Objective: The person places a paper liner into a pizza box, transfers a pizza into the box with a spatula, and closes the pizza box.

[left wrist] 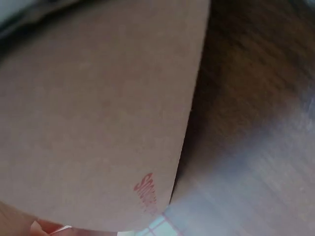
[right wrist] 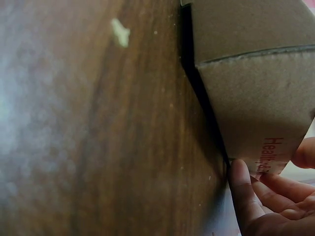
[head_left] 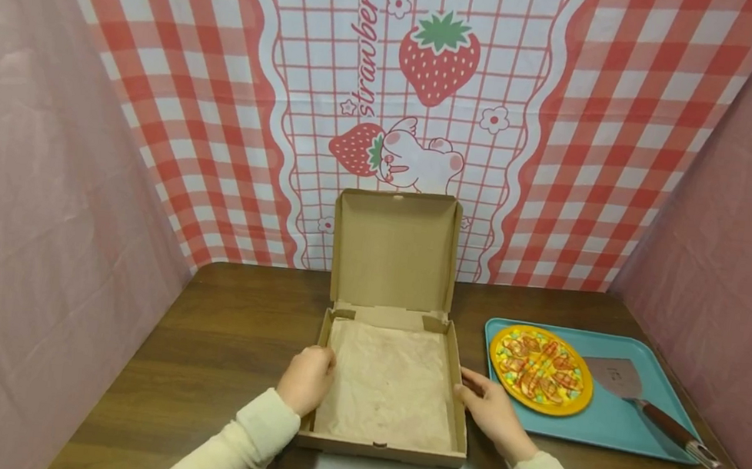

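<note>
A cardboard pizza box [head_left: 387, 446] sits on the table with its lid [head_left: 395, 252] raised upright at the back. Crumpled brown paper [head_left: 390, 383] lines its base. My left hand [head_left: 307, 377] grips the box's left wall, knuckles up, with its fingertips hidden from the head view. On the opposite side my right hand [head_left: 491, 410] holds the right wall between thumb and fingers. The right wrist view shows those fingers [right wrist: 241, 174] low against the printed outer side of the box. Red lettering also marks the box side [left wrist: 98, 113] in the left wrist view.
To the right, a blue tray [head_left: 604, 435] carries a toy-like pizza [head_left: 542, 369] on an orange round base. A spatula [head_left: 667, 426] rests on the tray, its handle end past the rim. Pink cloth walls [head_left: 40, 188] flank the wooden table [head_left: 217, 348]; a checked strawberry cloth [head_left: 428, 140] hangs behind.
</note>
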`<control>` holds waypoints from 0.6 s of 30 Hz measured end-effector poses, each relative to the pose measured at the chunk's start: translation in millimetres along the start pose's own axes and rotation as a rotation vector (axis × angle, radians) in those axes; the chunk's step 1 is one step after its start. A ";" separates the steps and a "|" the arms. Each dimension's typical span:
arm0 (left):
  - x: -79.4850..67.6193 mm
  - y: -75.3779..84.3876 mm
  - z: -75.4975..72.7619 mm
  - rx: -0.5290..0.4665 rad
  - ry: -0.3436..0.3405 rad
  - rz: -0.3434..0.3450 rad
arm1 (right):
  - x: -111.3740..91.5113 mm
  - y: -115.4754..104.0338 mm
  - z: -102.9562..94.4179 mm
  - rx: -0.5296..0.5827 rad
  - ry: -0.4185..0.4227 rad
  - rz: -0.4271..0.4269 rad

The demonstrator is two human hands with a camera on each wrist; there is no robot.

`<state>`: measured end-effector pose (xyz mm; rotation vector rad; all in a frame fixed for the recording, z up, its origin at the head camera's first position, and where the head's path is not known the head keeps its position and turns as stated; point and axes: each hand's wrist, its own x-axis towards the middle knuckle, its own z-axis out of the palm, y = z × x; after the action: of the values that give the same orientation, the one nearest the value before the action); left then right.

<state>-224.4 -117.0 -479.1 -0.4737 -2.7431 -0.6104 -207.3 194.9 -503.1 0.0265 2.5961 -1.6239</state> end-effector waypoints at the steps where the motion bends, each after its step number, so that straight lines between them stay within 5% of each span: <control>1: 0.2 0.6 1.0 0.022 -0.008 0.011 | 0.1 0.2 0.0 -0.001 -0.001 -0.001; 11: -0.6 12.6 4.8 0.287 -0.022 0.155 | 1.2 2.9 0.0 -0.006 0.007 -0.009; 18: -0.7 15.2 10.3 0.387 -0.011 0.152 | 1.5 2.2 0.2 -0.008 0.010 -0.012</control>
<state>-220.2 -99.5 -482.9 -0.5808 -2.7082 -0.0358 -208.6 195.6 -505.3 0.0191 2.6149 -1.6211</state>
